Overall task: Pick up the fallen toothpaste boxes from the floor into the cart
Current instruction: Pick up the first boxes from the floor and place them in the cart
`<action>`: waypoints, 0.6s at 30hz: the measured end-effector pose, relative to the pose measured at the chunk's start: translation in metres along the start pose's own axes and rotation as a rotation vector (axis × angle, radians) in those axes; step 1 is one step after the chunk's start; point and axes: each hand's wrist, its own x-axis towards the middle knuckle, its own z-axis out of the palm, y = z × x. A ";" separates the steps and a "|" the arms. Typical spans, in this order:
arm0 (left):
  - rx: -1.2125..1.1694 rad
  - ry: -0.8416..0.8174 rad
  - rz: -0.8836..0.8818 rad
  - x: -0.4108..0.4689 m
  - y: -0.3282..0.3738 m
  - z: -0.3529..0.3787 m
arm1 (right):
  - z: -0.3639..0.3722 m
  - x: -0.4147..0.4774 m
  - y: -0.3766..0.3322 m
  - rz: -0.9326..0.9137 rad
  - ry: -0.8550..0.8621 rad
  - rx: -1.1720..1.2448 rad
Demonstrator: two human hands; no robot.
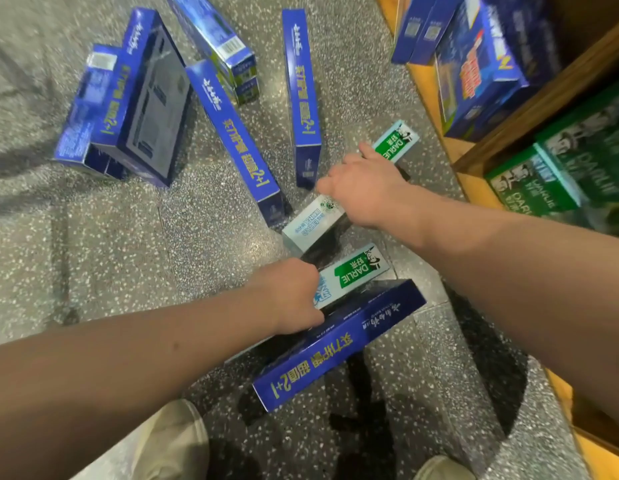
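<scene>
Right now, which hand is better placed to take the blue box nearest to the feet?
Left, probably. The left hand lies right at the upper edge of that blue box, beside the lower Darlie box. The right hand is farther away, gripping the upper Darlie box.

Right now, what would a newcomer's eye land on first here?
Two bare arms reach down to the speckled floor. The right hand grips the far green-and-white box at centre, and the left hand holds the end of the near green-and-white box, beside a long blue box. More blue boxes lie scattered top left, and a stocked wooden shelf runs up the right edge.
</scene>
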 end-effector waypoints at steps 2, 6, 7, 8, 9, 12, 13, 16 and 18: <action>0.002 0.015 -0.005 -0.008 -0.004 -0.015 | -0.018 -0.007 0.003 0.015 0.022 0.008; 0.028 0.065 0.005 -0.051 -0.007 -0.065 | -0.080 -0.037 0.010 0.058 0.049 0.055; 0.037 0.077 0.007 -0.068 -0.006 -0.081 | -0.100 -0.049 0.013 0.068 0.054 0.066; 0.047 0.085 0.009 -0.087 -0.004 -0.099 | -0.121 -0.062 0.015 0.075 0.062 0.078; 0.054 0.088 0.015 -0.107 -0.002 -0.117 | -0.143 -0.076 0.018 0.078 0.076 0.093; 0.044 0.102 0.018 -0.177 0.008 -0.178 | -0.221 -0.120 0.021 0.082 0.118 0.154; 0.030 0.126 0.017 -0.201 0.012 -0.199 | -0.251 -0.136 0.021 0.077 0.117 0.174; 0.010 0.218 0.018 -0.276 0.020 -0.265 | -0.347 -0.183 0.020 0.024 0.110 0.198; 0.013 0.251 0.005 -0.328 0.021 -0.312 | -0.411 -0.214 0.018 -0.019 0.082 0.246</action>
